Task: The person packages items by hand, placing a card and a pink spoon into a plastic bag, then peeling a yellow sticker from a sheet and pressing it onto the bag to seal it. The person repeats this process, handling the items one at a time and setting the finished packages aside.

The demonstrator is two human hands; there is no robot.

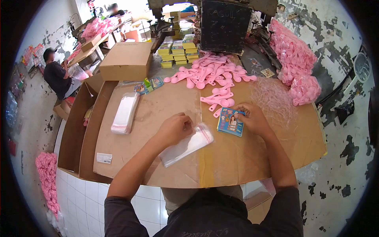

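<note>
At frame centre, the left hand (173,128) grip pinches a clear plastic sleeve (188,144); the right hand (253,118) grip holds a blue printed card (230,122).

A brown cardboard sheet (158,158) covers the table; on it, at nine o'clock, lies a flat stack of clear sleeves (125,112); at eight o'clock a white label (104,158) is stuck near its edge; at eleven o'clock stands a closed carton (126,61), with a few small printed cards (152,83) just beside it; loose pink spoons (213,73) spread at twelve o'clock, below a blackboard (225,25) and beside stacks of yellow packs (177,51); bagged pink spoons (294,55) heap at two o'clock; clear plastic shreds (274,98) lie at three o'clock; an open carton (75,130) leans at nine o'clock; a person in a dark shirt (57,77) sits at ten o'clock.
</note>
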